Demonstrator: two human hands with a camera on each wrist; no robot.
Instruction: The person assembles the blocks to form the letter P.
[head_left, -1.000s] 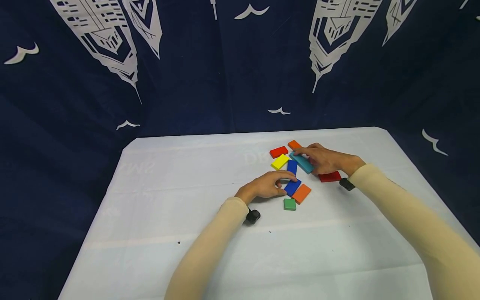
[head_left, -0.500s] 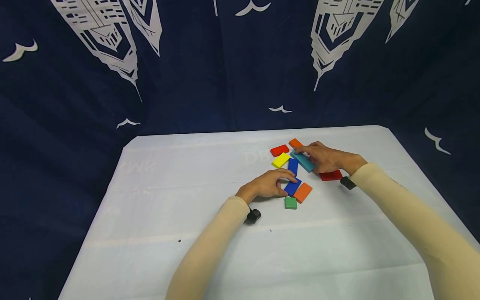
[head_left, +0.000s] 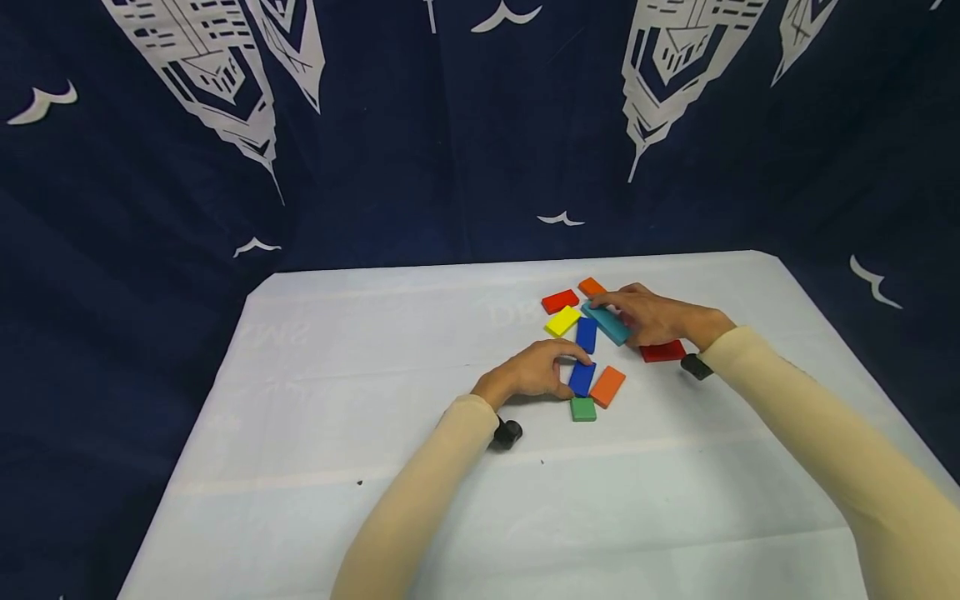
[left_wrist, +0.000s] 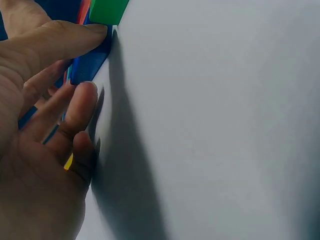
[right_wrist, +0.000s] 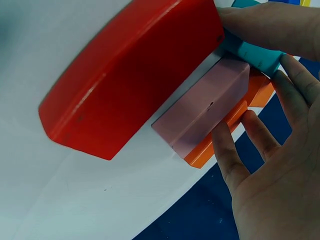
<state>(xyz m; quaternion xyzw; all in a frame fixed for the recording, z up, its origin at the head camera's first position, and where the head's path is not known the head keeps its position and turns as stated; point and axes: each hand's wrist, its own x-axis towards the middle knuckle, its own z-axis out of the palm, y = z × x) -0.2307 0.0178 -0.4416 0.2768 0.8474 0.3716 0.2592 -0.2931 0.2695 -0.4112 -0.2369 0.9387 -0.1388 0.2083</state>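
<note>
With thumb and fingers my left hand [head_left: 534, 368] pinches a blue block [head_left: 582, 379] lying on the white table. The left wrist view has the thumb tip on that blue block [left_wrist: 91, 62], beside a green block [left_wrist: 107, 10]. My right hand [head_left: 648, 317] holds a long teal block [head_left: 606, 322] between thumb and fingers; in the right wrist view its end [right_wrist: 260, 57] shows between them. A second blue block [head_left: 587, 334] lies between the hands. An orange block [head_left: 608, 387] and the green block [head_left: 583, 409] lie close to the pinched blue one.
Behind the hands lie a red block [head_left: 560, 302], a yellow block [head_left: 562, 321] and an orange block [head_left: 592, 287]. A larger red block [head_left: 663, 351] sits under the right wrist, near a pink block [right_wrist: 205, 105]. A dark blue printed cloth [head_left: 450, 167] hangs behind the table [head_left: 337, 417].
The blue block in my left hand has turned to stand more in line with the other blue block, and a gap has opened beside the near orange block. The right hand stays put.
</note>
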